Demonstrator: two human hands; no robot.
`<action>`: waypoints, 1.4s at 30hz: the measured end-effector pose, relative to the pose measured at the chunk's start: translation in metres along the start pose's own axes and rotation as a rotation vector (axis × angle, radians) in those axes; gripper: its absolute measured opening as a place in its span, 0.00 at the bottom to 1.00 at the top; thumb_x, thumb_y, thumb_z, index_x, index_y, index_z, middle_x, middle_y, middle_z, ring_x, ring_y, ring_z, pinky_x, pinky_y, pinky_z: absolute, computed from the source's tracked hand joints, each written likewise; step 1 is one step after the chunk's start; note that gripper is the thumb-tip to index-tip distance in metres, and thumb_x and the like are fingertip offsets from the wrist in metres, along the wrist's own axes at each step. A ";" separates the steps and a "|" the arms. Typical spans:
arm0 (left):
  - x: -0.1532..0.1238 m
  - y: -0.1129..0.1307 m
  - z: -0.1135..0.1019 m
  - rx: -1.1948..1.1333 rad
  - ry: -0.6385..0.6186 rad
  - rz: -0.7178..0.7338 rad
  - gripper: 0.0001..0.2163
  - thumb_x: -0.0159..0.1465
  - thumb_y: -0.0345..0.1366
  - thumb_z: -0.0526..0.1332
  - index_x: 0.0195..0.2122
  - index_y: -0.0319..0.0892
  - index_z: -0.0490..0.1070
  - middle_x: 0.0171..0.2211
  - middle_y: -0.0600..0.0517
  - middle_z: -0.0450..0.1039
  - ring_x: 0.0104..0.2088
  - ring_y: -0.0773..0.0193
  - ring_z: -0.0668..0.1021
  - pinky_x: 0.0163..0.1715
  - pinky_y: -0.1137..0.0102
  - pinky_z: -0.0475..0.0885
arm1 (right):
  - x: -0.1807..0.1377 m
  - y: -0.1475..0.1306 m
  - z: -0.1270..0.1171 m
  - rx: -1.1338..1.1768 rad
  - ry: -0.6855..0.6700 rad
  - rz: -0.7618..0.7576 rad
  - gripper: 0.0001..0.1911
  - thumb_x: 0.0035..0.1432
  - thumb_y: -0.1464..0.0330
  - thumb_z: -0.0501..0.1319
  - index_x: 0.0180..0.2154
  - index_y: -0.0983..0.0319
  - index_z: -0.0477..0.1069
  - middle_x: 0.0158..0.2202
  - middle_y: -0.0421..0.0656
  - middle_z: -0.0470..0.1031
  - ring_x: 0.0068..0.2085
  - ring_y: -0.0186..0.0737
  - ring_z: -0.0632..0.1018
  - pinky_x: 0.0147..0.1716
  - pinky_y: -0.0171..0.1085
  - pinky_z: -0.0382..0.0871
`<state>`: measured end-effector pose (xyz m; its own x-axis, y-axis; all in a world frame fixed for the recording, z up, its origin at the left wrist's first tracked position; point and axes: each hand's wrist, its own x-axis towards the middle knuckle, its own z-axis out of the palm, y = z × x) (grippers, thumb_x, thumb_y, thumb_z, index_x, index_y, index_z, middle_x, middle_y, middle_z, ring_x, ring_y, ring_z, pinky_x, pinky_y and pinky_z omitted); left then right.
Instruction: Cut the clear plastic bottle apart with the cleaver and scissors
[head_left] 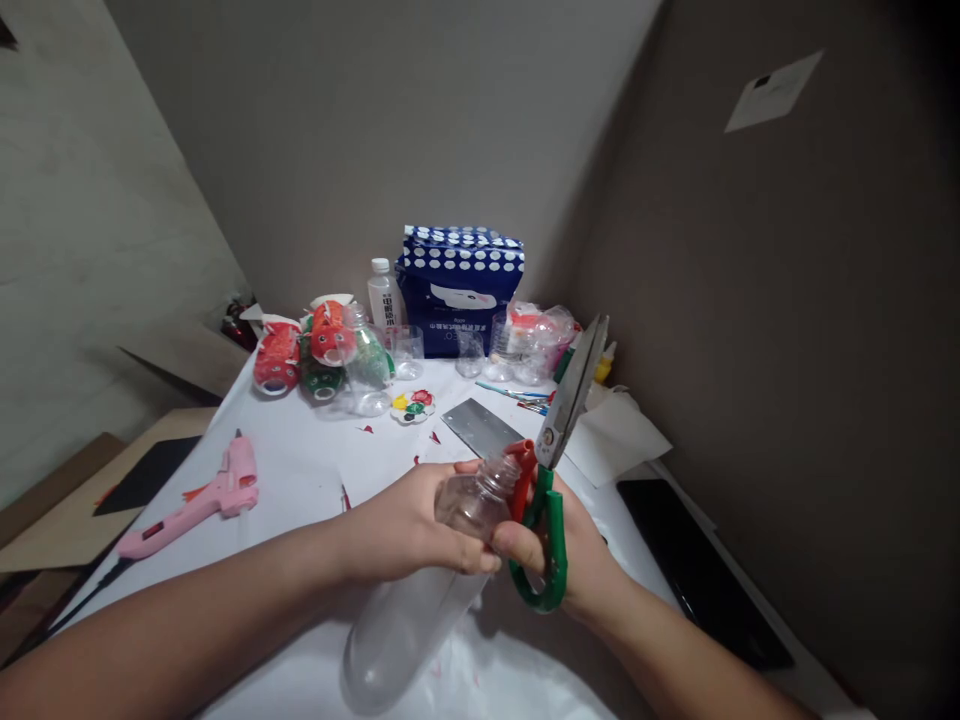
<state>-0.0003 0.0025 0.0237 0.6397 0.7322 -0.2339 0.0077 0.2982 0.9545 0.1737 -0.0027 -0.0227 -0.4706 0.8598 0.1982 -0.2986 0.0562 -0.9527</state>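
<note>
White table, bottle within left-hand fingers

The bottle looks glossy plastic, the scissors metal-bladed with plastic handles.

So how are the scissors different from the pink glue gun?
The scissors are up in the right hand, while the glue gun lies on the white table with no hand on it. The scissors have green on their handles and grey metal blades; the glue gun is mostly pink. The scissors' blades are long, but the glue gun ends in a short dark tip. Both have a part for gripping.
</note>
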 end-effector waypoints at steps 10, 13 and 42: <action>-0.003 0.008 -0.006 0.232 0.114 0.031 0.17 0.47 0.32 0.69 0.38 0.37 0.71 0.30 0.53 0.72 0.29 0.66 0.72 0.29 0.72 0.64 | -0.001 0.002 -0.003 -0.089 0.235 -0.083 0.25 0.45 0.58 0.72 0.41 0.56 0.63 0.43 0.42 0.73 0.42 0.42 0.76 0.41 0.40 0.71; -0.009 0.019 -0.015 0.381 0.225 0.108 0.16 0.49 0.35 0.70 0.37 0.38 0.70 0.33 0.51 0.74 0.34 0.63 0.75 0.35 0.70 0.68 | -0.002 -0.002 -0.012 -0.202 0.310 -0.122 0.21 0.44 0.56 0.71 0.31 0.58 0.63 0.33 0.39 0.72 0.36 0.40 0.75 0.35 0.37 0.70; -0.021 0.033 -0.034 0.726 0.753 0.283 0.27 0.45 0.36 0.70 0.46 0.39 0.67 0.43 0.46 0.76 0.43 0.51 0.77 0.47 0.58 0.70 | -0.039 -0.027 0.003 -1.299 0.158 0.020 0.21 0.54 0.53 0.61 0.43 0.59 0.67 0.40 0.47 0.72 0.35 0.47 0.76 0.33 0.43 0.70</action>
<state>-0.0396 0.0182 0.0541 0.0553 0.9792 0.1952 0.5453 -0.1934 0.8156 0.1974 -0.0391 -0.0041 -0.3372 0.9112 0.2368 0.7633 0.4118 -0.4977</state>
